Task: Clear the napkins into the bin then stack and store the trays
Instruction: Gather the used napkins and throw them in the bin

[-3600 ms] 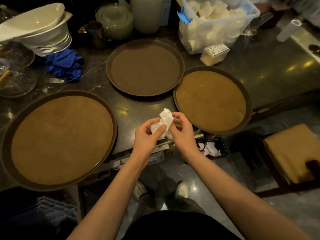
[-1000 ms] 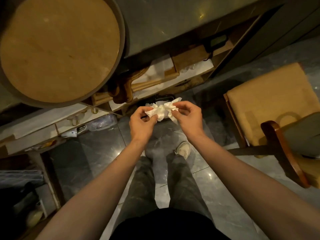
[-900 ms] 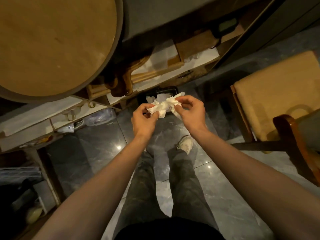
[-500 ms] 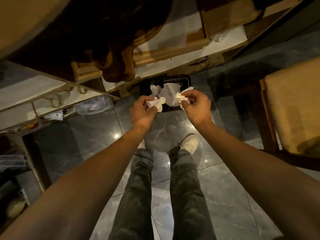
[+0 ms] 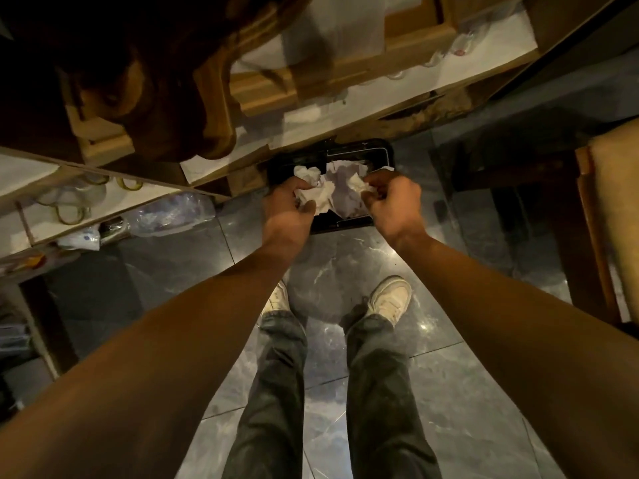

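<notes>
- Your left hand is closed around a crumpled white napkin, and it sits right over the near-left part of the bin.
- Your right hand is pinched shut on a smaller wad, also above the bin opening.
- The bin is a small black container on the floor, partly tucked under the edge of the shelf; white paper already lies inside it.
- The trays are out of view from here, so they are not yet stacked or stored.
- The main risk, as I judge it: the opening is small and partly covered by the shelf edge, so a wad let go too far forward could hit the shelf and bounce onto the floor.
- Your left hand is near the bin's left rim; releasing there could send the napkin over the side onto the dark tiles, where it is easy to overlook.
- Crumpled paper is light and springy. If you open your fingers slowly it may cling to them, or unfold and catch on the rim rather than drop in.
- The bin already looks fairly full of paper, so new pieces may sit high and roll out.
- You are leaning well forward under the worktop; mind your head when you straighten up.
</notes>
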Motion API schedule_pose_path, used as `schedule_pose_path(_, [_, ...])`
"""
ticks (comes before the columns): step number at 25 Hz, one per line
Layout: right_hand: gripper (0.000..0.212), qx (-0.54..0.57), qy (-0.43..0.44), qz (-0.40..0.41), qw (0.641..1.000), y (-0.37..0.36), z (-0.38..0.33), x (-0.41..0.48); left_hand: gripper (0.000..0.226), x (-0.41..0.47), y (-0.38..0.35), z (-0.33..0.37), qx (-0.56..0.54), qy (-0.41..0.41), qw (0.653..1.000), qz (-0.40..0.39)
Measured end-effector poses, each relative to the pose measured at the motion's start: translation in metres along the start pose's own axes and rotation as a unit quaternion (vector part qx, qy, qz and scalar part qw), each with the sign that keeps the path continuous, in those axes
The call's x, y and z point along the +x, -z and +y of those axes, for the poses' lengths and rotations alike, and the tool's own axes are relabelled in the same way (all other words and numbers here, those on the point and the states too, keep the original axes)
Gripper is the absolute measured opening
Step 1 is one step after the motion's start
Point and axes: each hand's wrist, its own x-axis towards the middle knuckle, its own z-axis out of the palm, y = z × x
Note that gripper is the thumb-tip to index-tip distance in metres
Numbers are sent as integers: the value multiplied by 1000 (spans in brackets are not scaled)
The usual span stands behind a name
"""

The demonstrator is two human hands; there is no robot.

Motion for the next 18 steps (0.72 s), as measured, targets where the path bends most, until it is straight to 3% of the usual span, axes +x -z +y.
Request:
schedule_pose_path(5, [34, -22, 33, -26, 999, -9, 18, 17, 28, 23, -21, -13, 17, 58, 998, 19])
schedule_pose_path(12, [33, -33, 40, -11, 999, -25, 29, 24, 30, 28, -37, -26, 15, 51, 998, 21])
schedule_pose_path(15, [31, -101, 73, -8, 992, -36, 37, 27, 27, 29, -37, -30, 23, 30, 999, 32])
schedule_pose_path(18, [19, -69, 24, 10, 997, -38, 32, 31, 26, 32, -39, -34, 21, 23, 999, 32])
